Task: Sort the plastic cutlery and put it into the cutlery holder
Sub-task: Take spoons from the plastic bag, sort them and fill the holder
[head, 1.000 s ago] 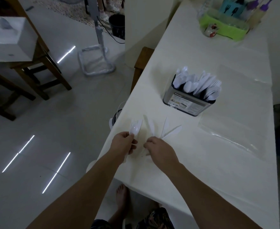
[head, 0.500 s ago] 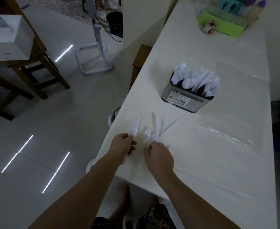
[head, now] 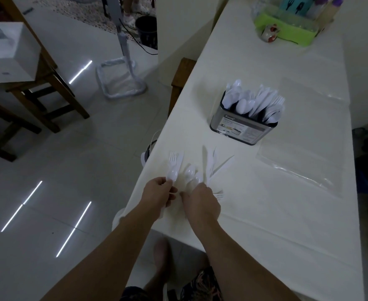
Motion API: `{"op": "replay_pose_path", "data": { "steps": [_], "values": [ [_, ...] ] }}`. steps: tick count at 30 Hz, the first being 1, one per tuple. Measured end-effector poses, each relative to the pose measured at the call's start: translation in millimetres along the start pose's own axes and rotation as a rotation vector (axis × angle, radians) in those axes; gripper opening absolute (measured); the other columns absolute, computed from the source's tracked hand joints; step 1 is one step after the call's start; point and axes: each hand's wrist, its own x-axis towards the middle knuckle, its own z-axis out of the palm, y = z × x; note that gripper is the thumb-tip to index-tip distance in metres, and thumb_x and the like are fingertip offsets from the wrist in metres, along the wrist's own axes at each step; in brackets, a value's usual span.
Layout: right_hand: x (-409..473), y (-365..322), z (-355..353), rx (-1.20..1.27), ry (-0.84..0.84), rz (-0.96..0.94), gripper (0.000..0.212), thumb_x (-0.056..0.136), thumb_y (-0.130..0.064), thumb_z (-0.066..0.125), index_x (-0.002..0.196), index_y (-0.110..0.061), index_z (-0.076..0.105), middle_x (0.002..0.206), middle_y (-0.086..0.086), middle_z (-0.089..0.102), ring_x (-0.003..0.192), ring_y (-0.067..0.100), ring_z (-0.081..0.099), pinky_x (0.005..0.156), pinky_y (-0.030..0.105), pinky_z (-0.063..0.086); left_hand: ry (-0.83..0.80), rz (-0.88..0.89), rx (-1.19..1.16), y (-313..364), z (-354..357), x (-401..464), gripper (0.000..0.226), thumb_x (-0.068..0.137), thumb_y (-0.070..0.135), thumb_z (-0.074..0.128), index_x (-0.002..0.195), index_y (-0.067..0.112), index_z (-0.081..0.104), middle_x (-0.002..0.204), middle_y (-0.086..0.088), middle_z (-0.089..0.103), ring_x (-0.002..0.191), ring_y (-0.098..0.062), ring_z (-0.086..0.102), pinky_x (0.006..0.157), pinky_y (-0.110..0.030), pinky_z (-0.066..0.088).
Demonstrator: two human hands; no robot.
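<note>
Near table's [head: 287, 213] left edge: left hand [head: 157, 193] gripping a cutlery bunch [head: 174, 165], right hand [head: 202, 200] pinching spoons [head: 192, 173]; cutlery holder [head: 241, 127] well beyond.

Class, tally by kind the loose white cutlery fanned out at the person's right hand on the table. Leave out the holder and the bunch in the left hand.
Spoons: 2
Knives: 3
Forks: 1 showing, with its tines peeking out beside the right hand
Total: 6 visible; any others under the hand are hidden.
</note>
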Motion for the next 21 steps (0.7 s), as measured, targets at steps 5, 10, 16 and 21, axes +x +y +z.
{"op": "replay_pose_path", "data": {
  "steps": [5, 10, 16, 21],
  "values": [
    [4, 3, 3, 0.009, 0.052, 0.017, 0.020, 0.098, -0.030, 0.052, 0.112, -0.014, 0.053, 0.100, 0.003, 0.067, 0.088, 0.022, 0.067, 0.064, 0.031, 0.049, -0.019, 0.006, -0.010, 2, -2, -2, 0.018, 0.098, 0.022, 0.055, 0.103, 0.010, 0.067, 0.083, -0.011, 0.072, 0.061, -0.018, 0.062, 0.053, -0.029, 0.048],
    [8, 4, -1, 0.126, 0.009, 0.100, 0.016, 0.092, -0.031, 0.060, 0.097, -0.016, 0.062, 0.089, 0.001, 0.068, 0.082, 0.022, 0.066, 0.063, 0.029, 0.049, -0.019, 0.004, -0.035, 5, 0, -4, 0.017, 0.098, 0.021, 0.055, 0.104, 0.010, 0.067, 0.084, -0.013, 0.071, 0.061, -0.019, 0.063, 0.055, -0.030, 0.048],
    [14, 5, 2, 0.261, -0.088, 0.136, 0.019, 0.081, -0.028, 0.059, 0.083, -0.010, 0.065, 0.071, 0.001, 0.063, 0.066, 0.022, 0.061, 0.050, 0.022, 0.038, -0.019, -0.003, -0.020, 5, -1, -2, 0.017, 0.098, 0.019, 0.055, 0.106, 0.010, 0.066, 0.083, -0.012, 0.071, 0.062, -0.019, 0.063, 0.055, -0.030, 0.049],
    [16, 7, -5, 0.423, -0.127, 0.217, 0.017, 0.079, -0.024, 0.058, 0.072, -0.008, 0.061, 0.061, 0.001, 0.057, 0.059, 0.020, 0.056, 0.046, 0.022, 0.031, -0.009, -0.003, -0.036, 5, -3, -1, 0.017, 0.098, 0.020, 0.055, 0.106, 0.010, 0.066, 0.081, -0.011, 0.070, 0.061, -0.019, 0.063, 0.054, -0.030, 0.048]
  ]
}}
